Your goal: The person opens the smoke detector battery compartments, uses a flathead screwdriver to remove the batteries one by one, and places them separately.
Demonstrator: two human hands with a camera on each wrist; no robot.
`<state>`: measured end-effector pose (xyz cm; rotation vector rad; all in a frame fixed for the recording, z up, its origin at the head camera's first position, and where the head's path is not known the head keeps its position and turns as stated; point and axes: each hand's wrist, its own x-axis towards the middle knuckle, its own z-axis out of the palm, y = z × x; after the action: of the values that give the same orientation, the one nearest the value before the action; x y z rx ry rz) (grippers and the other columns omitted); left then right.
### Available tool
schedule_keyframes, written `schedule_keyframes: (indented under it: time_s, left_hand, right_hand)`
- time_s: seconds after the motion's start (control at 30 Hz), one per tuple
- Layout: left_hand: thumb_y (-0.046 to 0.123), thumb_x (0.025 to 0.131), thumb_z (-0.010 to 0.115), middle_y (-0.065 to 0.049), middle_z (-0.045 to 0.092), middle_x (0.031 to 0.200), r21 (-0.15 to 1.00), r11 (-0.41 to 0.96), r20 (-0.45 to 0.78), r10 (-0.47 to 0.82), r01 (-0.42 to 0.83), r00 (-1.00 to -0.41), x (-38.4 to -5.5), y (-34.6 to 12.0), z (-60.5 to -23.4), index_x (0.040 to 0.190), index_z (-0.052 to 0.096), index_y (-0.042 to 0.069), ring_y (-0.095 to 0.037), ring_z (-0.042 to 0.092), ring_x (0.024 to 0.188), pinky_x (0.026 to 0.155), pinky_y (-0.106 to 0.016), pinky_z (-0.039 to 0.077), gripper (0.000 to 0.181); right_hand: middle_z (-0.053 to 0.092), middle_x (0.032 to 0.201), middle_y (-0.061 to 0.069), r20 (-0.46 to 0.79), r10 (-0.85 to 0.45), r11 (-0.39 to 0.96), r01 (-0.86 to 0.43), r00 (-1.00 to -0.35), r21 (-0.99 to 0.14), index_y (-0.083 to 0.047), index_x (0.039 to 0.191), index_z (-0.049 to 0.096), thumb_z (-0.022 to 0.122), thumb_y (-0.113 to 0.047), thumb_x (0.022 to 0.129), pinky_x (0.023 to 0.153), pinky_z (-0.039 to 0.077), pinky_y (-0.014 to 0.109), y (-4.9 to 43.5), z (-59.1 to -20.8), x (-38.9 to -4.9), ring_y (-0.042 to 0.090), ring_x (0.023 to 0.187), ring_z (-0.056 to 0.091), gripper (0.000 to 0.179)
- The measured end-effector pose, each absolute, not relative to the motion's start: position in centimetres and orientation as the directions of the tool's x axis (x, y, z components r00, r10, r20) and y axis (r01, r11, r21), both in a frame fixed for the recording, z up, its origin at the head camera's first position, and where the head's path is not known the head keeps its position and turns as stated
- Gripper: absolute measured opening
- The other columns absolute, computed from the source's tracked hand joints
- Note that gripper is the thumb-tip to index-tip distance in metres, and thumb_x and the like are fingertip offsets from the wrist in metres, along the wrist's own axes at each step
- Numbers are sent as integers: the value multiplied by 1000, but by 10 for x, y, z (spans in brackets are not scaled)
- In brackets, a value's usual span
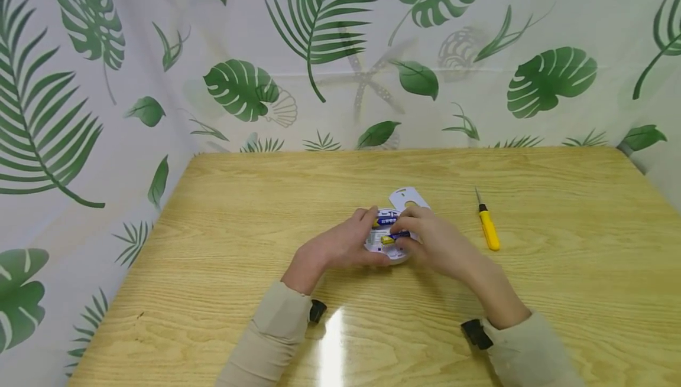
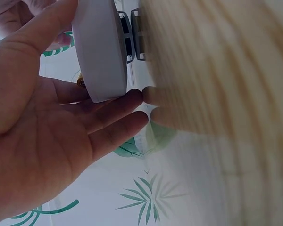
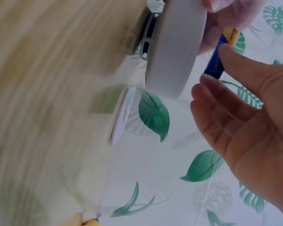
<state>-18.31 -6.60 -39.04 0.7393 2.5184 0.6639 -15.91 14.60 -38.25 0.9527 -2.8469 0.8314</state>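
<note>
A round white device (image 1: pixel 393 255) is at the middle of the table, tilted up off the surface at its near side in the wrist views. My left hand (image 1: pixel 343 242) grips it by its left side, thumb at the near rim and fingers at the far one. A blue-and-yellow battery (image 1: pixel 386 220) lies across the device's upper face. Between thumb and fingertips, my right hand (image 1: pixel 444 244) pinches another blue-and-yellow battery (image 3: pixel 221 52) just over that face. From the left wrist, the device's pale side wall (image 2: pixel 101 52) shows above the fingers.
Just beyond the device, a white plate with a round hole (image 1: pixel 401 197) lies on the wooden table (image 1: pixel 223 221). To the right is a screwdriver with a yellow handle (image 1: pixel 489 233), its tip pointing away. A leaf-patterned cloth (image 1: pixel 367 80) hangs behind the table.
</note>
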Motion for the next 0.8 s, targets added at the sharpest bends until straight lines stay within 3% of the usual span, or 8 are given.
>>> schedule_keyframes:
  time_s: [0.13, 0.33, 0.6, 0.8]
  left_hand:
    - [50, 92, 66, -18, 22, 160, 544, 753, -279, 579, 371, -766, -183, -65, -389, 160, 6, 6, -22, 37, 140, 114, -35, 34, 101]
    - [51, 91, 67, -17, 20, 161, 529, 766, -283, 566, 366, -774, -184, -64, -391, 160, 7, 6, -22, 34, 142, 116, -34, 30, 102]
    - [49, 91, 68, -17, 20, 162, 522, 771, -284, 560, 365, -778, -184, -62, -390, 160, 7, 6, -22, 33, 143, 117, -34, 28, 102]
    - [49, 91, 69, -18, 20, 162, 526, 768, -279, 562, 365, -779, -182, -61, -391, 160, 8, 5, -24, 32, 144, 118, -35, 28, 102]
  right_hand:
    - [65, 102, 5, 227, -485, 666, -525, -845, -530, -7, 105, 72, 70, -6, 92, 80, 53, 40, 154, -377, -161, 21, 94, 62, 13]
    - [69, 95, 6, 215, -368, 741, -425, -905, -520, -4, 105, 71, 67, -12, 95, 71, 50, 37, 170, -368, -164, 20, 84, 62, 13]
    - [68, 90, 16, -10, -205, 863, -176, -979, -473, 3, 107, 65, 60, -18, 97, 63, 49, 40, 207, -379, -178, 26, 77, 62, 24]
    - [66, 81, 13, -64, -225, 862, -168, -972, -478, 0, 105, 60, 58, -12, 98, 54, 43, 34, 223, -389, -184, 22, 67, 58, 14]
